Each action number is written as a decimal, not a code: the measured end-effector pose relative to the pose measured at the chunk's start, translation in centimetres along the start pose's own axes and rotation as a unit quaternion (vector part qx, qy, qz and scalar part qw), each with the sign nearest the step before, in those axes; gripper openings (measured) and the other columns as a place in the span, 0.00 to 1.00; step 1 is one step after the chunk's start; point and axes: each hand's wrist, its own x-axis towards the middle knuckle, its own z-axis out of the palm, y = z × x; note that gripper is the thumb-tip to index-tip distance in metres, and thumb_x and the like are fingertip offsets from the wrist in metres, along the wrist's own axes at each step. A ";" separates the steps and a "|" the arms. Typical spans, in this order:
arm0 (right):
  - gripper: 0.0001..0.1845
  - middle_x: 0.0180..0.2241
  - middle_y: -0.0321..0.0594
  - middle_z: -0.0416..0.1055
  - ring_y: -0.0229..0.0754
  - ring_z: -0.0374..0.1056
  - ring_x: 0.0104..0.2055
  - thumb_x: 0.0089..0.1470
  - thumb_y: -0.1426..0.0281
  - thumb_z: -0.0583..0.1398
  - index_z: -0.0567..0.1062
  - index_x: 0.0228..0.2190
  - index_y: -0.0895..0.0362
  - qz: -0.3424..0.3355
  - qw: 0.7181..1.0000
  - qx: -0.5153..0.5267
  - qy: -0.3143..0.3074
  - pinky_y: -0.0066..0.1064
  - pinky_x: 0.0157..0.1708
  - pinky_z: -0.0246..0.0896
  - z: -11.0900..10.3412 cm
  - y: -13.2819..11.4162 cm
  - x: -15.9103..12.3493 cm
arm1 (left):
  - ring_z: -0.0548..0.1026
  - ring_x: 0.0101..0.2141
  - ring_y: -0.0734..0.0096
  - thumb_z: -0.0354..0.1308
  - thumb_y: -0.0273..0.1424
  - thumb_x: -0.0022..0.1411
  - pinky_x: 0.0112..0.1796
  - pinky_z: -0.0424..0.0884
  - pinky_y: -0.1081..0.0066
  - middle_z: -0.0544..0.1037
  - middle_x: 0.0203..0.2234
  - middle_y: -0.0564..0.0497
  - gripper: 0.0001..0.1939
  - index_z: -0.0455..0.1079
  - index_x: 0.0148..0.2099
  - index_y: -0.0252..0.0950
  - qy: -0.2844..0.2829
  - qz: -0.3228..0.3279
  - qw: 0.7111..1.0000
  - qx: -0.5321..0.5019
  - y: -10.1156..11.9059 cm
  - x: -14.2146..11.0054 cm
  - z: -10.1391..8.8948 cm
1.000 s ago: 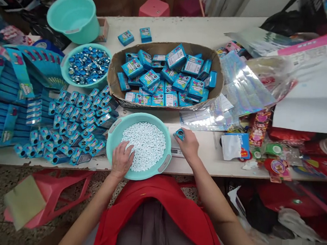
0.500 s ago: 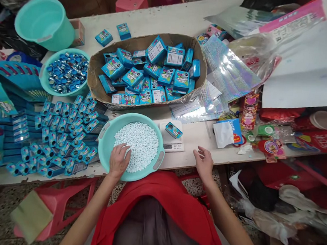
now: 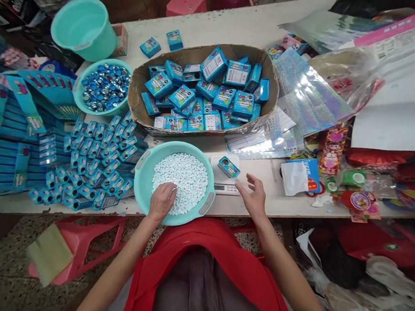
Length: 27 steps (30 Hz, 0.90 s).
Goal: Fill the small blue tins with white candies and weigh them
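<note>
My left hand is at the near left side of a turquoise basin of small white candies. Its fingers are bent and drawn together at the candies; what lies inside them is hidden. Right of the basin, my right hand hovers with thumb and fingers apart, nothing in it. Just beyond its fingertips, a blue candy box with a round hole lies on a white digital scale.
A cardboard box of blue candy boxes stands behind the basin. Leftward are several holed boxes, a bowl of metallic caps and a turquoise bucket. Plastic sheets and packets lie to the right.
My right hand has moved left, closer to the scale and the box on it. My left hand stays at the candies, its fingers more drawn together. The view has shifted left.
</note>
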 end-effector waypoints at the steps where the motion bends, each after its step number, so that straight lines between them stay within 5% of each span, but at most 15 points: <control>1: 0.33 0.47 0.49 0.68 0.50 0.67 0.48 0.42 0.56 0.66 0.69 0.48 0.57 -0.021 1.000 -0.002 -0.008 0.44 0.44 0.66 0.6 -0.4 0.6 | 0.73 0.41 0.63 0.47 0.31 0.66 0.44 0.67 0.66 0.77 0.38 0.45 0.10 0.69 0.42 0.37 -0.007 -0.010 1.000 0.004 0.1 -0.1 0.1; 7: 0.25 0.40 0.45 0.73 0.48 0.69 0.44 0.44 0.55 0.65 0.72 0.41 0.57 -0.101 0.995 -0.002 -0.020 0.44 0.46 0.64 3.7 -2.4 3.5 | 0.68 0.47 0.51 0.53 0.39 0.62 0.44 0.65 0.58 0.73 0.44 0.38 0.17 0.67 0.48 0.34 -0.166 -0.126 0.974 0.083 2.2 0.5 1.8; 10: 0.23 0.35 0.41 0.73 0.46 0.70 0.39 0.45 0.55 0.64 0.73 0.39 0.57 -0.115 0.993 -0.007 0.002 0.42 0.43 0.66 3.5 -4.8 3.5 | 0.70 0.42 0.55 0.56 0.37 0.60 0.41 0.65 0.62 0.73 0.35 0.43 0.10 0.68 0.38 0.36 -0.185 -0.236 0.952 -0.064 2.8 1.2 2.9; 13: 0.21 0.36 0.40 0.73 0.44 0.70 0.38 0.47 0.58 0.65 0.73 0.40 0.56 -0.176 0.984 -0.025 0.002 0.39 0.41 0.66 2.3 -8.4 2.3 | 0.71 0.32 0.65 0.57 0.35 0.57 0.33 0.64 0.70 0.68 0.23 0.51 0.10 0.62 0.28 0.37 -0.131 -0.357 0.884 -0.271 2.0 1.8 2.9; 17: 0.17 0.37 0.40 0.73 0.43 0.70 0.39 0.51 0.61 0.64 0.72 0.42 0.54 -0.241 0.966 -0.029 -0.086 0.36 0.40 0.67 2.5 -12.0 0.1 | 0.61 0.17 0.78 0.46 0.43 0.61 0.19 0.56 0.76 0.66 0.21 0.54 0.16 0.57 0.27 0.37 -0.080 -0.404 0.823 -0.390 0.7 2.9 0.8; 22: 0.17 0.39 0.43 0.74 0.48 0.70 0.42 0.53 0.59 0.61 0.72 0.43 0.52 -0.255 0.943 -0.068 -0.202 0.39 0.41 0.66 5.9 -11.8 -2.2 | 0.55 0.11 0.85 0.57 0.45 0.54 0.12 0.45 0.79 0.66 0.19 0.57 0.19 0.58 0.27 0.36 0.055 -0.397 0.553 -0.731 2.6 5.4 -4.1; 24: 0.16 0.38 0.43 0.74 0.49 0.70 0.42 0.53 0.59 0.61 0.73 0.43 0.52 -0.261 0.933 -0.084 -0.231 0.40 0.40 0.66 7.1 -11.5 -2.9 | 0.56 0.11 0.84 0.59 0.46 0.54 0.11 0.46 0.79 0.64 0.16 0.57 0.20 0.58 0.24 0.36 0.114 -0.357 0.542 -0.752 4.3 6.5 -5.4; 27: 0.17 0.38 0.43 0.74 0.50 0.70 0.41 0.53 0.59 0.61 0.73 0.43 0.52 -0.272 0.923 -0.091 -0.256 0.40 0.40 0.65 8.2 -11.6 -3.6 | 0.64 0.15 0.80 0.59 0.47 0.55 0.17 0.59 0.78 0.62 0.13 0.57 0.23 0.57 0.21 0.35 0.201 -0.320 0.588 -0.715 6.4 7.6 -6.1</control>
